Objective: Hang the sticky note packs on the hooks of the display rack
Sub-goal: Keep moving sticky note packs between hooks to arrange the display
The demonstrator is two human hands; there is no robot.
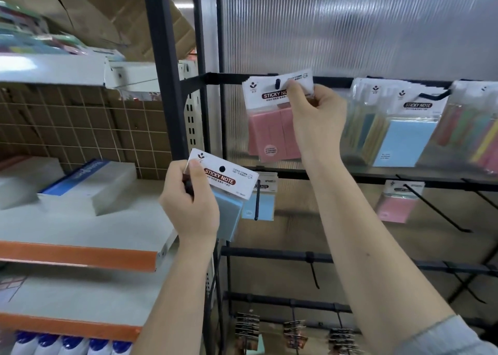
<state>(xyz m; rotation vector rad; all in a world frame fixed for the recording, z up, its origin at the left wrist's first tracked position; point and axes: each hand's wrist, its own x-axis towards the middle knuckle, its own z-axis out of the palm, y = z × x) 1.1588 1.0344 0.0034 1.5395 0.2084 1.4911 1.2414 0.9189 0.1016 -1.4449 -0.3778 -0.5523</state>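
A pink sticky note pack (269,128) hangs at the top rail of the black display rack (213,79). The tip of a black hook (277,83) pokes through the hole in its white header. My right hand (315,117) pinches that header at its right side. Lower left, my left hand (188,203) grips a blue sticky note pack (229,182) by its header card, tilted and away from any hook. Blue packs (401,139) hang on a hook to the right on the same rail.
The second rail holds a small blue pack (260,206), a pink pack (396,206) and bare hooks (436,209). Lower rails carry more hooks and dark carded items (246,327). To the left are orange-edged shelves (80,255) with boxes (91,184) and bottles (70,344).
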